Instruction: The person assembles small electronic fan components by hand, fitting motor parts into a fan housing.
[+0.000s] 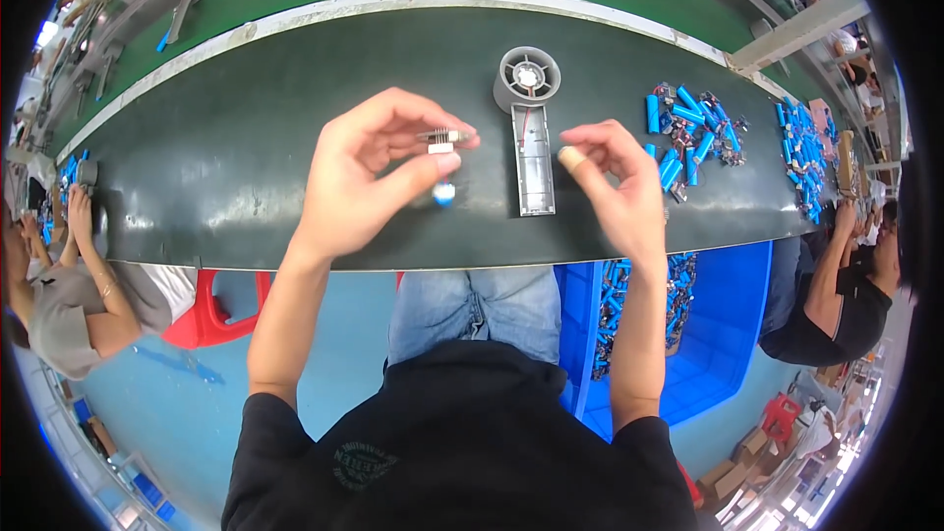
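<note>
My left hand [356, 172] pinches a small circuit board [446, 137] with a white part on it, between thumb and fingertips. Just below the thumb shows a blue battery [444, 195] with a whitish end; whether it is joined to the board I cannot tell. A grey handheld fan housing [534, 172] lies on the bench to the right of it, round fan head [527, 76] away from me, its handle uncovered and red wire running inside. My right hand [621, 182] hovers beside the handle, thumb and forefinger curved but apart, with a tan wrap on the thumb.
Blue batteries with attached boards [696, 133] lie in a loose pile on the dark green bench [246, 138], with another pile [804, 157] farther right. A blue crate [723, 334] of similar batteries stands below the bench edge. People sit at both sides; a red stool [211, 315] is at left.
</note>
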`<state>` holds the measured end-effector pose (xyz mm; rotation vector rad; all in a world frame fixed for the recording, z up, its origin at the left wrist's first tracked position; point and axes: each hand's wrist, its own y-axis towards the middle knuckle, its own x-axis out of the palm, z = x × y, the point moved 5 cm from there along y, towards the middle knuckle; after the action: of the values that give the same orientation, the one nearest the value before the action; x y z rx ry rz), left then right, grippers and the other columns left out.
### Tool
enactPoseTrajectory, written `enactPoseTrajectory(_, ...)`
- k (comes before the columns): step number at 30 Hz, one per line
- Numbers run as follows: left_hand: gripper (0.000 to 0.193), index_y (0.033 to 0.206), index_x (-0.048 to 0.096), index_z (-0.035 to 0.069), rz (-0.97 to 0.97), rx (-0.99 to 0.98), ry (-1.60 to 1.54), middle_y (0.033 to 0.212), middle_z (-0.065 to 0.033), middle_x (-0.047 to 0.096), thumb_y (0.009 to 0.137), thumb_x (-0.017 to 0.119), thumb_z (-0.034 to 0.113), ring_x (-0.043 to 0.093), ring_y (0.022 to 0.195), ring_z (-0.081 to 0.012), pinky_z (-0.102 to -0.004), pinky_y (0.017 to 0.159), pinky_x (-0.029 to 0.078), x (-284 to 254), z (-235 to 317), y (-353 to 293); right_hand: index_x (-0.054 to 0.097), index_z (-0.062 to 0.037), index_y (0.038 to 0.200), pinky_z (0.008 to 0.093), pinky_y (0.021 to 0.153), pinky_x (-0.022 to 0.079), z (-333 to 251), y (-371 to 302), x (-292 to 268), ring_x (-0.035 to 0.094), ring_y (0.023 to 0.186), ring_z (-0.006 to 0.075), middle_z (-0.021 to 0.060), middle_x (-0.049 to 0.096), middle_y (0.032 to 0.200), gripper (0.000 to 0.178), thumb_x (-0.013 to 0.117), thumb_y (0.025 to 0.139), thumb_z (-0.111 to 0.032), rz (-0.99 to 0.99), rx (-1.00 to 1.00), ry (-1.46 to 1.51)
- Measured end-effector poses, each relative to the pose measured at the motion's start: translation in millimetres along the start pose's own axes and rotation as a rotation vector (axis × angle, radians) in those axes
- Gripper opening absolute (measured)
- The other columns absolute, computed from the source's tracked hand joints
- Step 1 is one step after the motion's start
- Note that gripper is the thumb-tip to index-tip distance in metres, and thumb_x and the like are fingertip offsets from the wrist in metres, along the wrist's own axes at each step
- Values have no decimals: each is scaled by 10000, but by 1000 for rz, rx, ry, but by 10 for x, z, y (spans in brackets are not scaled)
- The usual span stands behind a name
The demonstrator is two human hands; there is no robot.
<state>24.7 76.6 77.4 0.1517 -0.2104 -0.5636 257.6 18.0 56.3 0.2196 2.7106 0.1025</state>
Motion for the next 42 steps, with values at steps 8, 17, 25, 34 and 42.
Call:
enactPoseTrajectory(8,231,1124,708,56,-39,-171,176,854,-11,620,908,625,57,543,673,-86,-249,609,469,72,-394,221,717,-13,935,328,550,386,-134,228,268,467,584,165,58,495,691,173,710,860,-169,39,-92,-419)
enactPoseTrajectory(17,179,945,698,52,11,168,841,745,-78,564,767,701,65,574,615,-182,-313,556,455,353,-304,305,710,33,883,267,526,401,107,337,337,492,572,52,2,604,645,189,689,859,-153,138,213,-210)
enactPoseTrajectory(25,130,797,624,59,63,368,1059,712,-67,529,764,733,120,578,640,-255,-372,555,464,553,-374,256,693,29,930,187,569,410,201,348,336,522,641,13,13,680,834,133,671,873,-89,68,337,152)
enactPoseTrajectory(34,74,948,659,31,38,253,801,800,-91,552,881,652,60,566,665,-252,-361,591,457,284,-319,330,717,-43,1084,215,481,386,-46,251,356,476,551,37,53,695,1041,261,714,827,3,63,-439,-147)
enactPoseTrajectory(42,177,1062,664,30,-28,166,708,895,-115,639,895,608,16,642,757,-263,-355,659,510,206,-393,324,717,-37,962,215,498,433,-40,230,417,560,590,77,43,672,918,164,752,802,-26,183,-517,-293)
